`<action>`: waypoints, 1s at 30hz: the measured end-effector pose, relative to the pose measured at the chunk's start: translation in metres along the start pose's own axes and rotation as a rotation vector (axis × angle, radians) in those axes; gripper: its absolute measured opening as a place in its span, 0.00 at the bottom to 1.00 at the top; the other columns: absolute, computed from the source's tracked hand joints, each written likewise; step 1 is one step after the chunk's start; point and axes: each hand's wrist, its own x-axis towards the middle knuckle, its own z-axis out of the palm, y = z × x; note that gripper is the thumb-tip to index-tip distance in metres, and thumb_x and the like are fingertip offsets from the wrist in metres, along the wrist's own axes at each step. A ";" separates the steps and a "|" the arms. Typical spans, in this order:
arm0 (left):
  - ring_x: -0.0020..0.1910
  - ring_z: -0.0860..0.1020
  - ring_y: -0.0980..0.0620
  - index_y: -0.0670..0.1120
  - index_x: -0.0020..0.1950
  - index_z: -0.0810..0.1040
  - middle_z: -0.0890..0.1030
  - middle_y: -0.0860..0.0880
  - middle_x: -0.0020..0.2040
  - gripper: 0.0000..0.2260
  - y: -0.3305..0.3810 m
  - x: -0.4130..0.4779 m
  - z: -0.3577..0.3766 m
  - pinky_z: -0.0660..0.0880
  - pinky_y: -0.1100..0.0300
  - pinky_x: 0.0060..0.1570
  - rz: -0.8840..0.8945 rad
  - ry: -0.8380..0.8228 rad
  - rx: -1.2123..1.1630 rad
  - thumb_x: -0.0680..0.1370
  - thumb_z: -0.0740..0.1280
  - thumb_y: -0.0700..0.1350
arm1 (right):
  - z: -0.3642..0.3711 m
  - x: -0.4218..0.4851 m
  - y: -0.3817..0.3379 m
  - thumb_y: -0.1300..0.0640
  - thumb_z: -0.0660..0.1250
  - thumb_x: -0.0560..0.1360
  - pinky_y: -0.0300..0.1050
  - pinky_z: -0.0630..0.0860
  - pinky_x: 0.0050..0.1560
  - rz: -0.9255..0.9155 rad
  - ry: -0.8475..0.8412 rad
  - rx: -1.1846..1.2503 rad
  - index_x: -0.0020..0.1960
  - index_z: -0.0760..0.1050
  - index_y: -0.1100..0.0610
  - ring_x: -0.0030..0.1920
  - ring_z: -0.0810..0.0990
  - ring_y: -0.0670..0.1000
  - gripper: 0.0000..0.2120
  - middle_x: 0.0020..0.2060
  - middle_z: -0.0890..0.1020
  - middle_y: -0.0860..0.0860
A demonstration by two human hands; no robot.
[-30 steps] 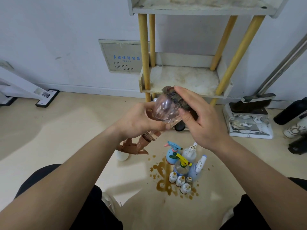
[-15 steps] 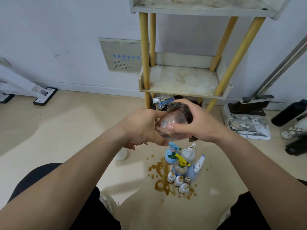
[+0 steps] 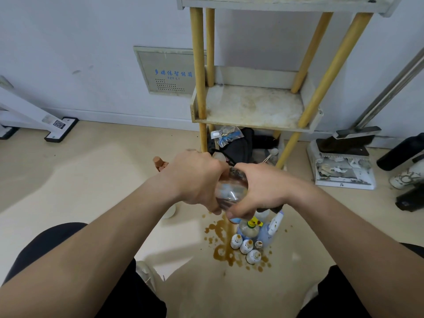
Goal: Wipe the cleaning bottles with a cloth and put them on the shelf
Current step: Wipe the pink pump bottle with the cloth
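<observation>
Left hand (image 3: 195, 180) and right hand (image 3: 263, 191) grip the bottle (image 3: 231, 190), wiping with the cloth (image 3: 236, 172). Next, probably: the shelf (image 3: 252, 109) at twelve o'clock.

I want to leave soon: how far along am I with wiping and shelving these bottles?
Done: nothing yet; the middle tier of the shelf holds no bottles. In hand: the left hand grips a clear bottle, the right hand presses the cloth round it. Left: the cluster of bottles on the floor by the brown spill.
</observation>
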 end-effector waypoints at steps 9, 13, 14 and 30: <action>0.68 0.74 0.45 0.50 0.66 0.77 0.78 0.48 0.67 0.43 -0.024 0.004 0.010 0.68 0.47 0.64 -0.009 0.595 -0.003 0.54 0.82 0.62 | 0.009 0.012 0.009 0.30 0.77 0.52 0.50 0.81 0.47 0.116 0.396 0.391 0.51 0.74 0.45 0.44 0.82 0.45 0.34 0.44 0.83 0.43; 0.70 0.69 0.43 0.47 0.75 0.70 0.70 0.44 0.73 0.51 -0.024 -0.001 0.006 0.69 0.50 0.66 -0.140 0.726 -0.164 0.55 0.83 0.59 | 0.011 0.009 0.007 0.37 0.81 0.58 0.39 0.80 0.40 0.089 0.456 0.642 0.54 0.77 0.45 0.44 0.83 0.41 0.29 0.47 0.84 0.42; 0.67 0.71 0.42 0.45 0.74 0.69 0.71 0.44 0.71 0.50 -0.024 -0.001 0.008 0.71 0.51 0.64 -0.179 0.756 -0.206 0.56 0.83 0.60 | 0.011 0.008 0.007 0.39 0.81 0.59 0.40 0.81 0.42 0.077 0.472 0.698 0.54 0.77 0.45 0.44 0.84 0.40 0.28 0.47 0.85 0.42; 0.64 0.80 0.45 0.65 0.78 0.61 0.79 0.52 0.68 0.26 -0.006 -0.001 0.015 0.78 0.44 0.63 -0.114 0.124 -1.700 0.83 0.64 0.47 | 0.011 0.004 -0.001 0.40 0.79 0.66 0.55 0.78 0.63 -0.063 0.507 0.843 0.66 0.73 0.46 0.57 0.83 0.43 0.32 0.54 0.85 0.40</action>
